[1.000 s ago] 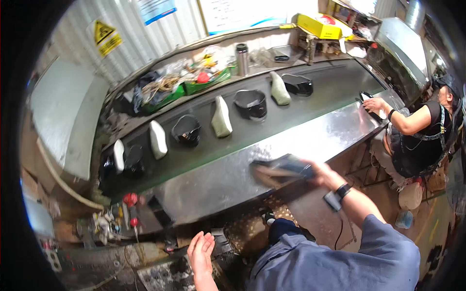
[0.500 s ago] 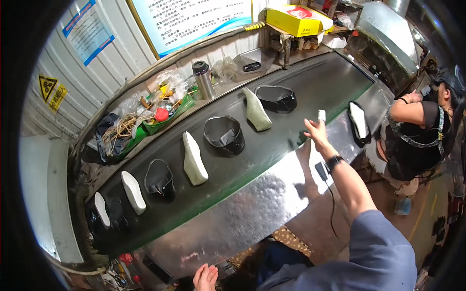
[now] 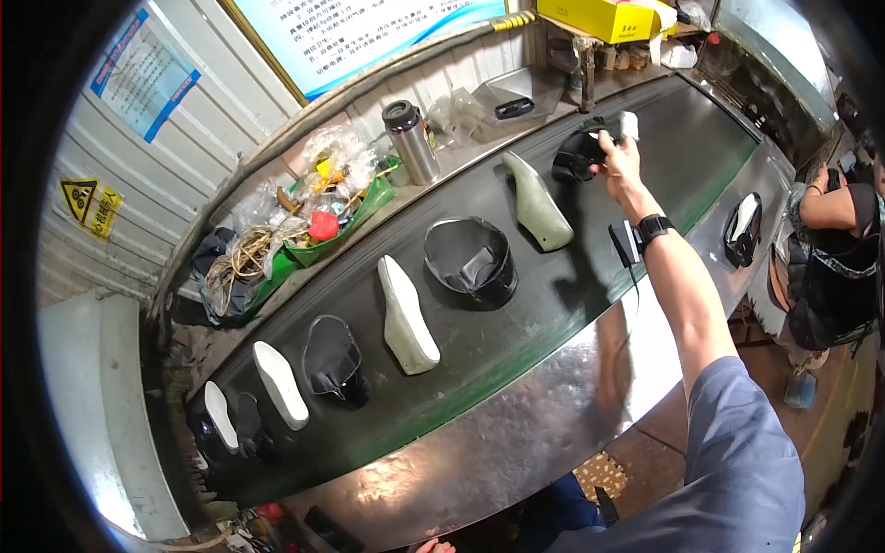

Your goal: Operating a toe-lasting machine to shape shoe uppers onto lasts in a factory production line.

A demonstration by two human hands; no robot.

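My right hand, wearing a black wristband and a white finger cover, reaches across the dark belt. Its fingers are closed on the rim of a black shoe upper at the far side. Beside that upper lies a pale green shoe last. Leftward along the belt, an open black upper, another pale last, a black upper and a white-soled last follow in a row. Of my left hand only a bit of the fingers shows at the lower edge; their pose is hidden.
Behind the belt stand a steel flask and a green tray of bags and cord. A shiny metal ledge runs along the near side, with a black shoe piece holding a last. A co-worker sits at the right.
My right hand has moved forward from above the metal ledge's edge to the far black upper and taken hold of its rim. My left hand has nearly left the view. The whole view has shifted.
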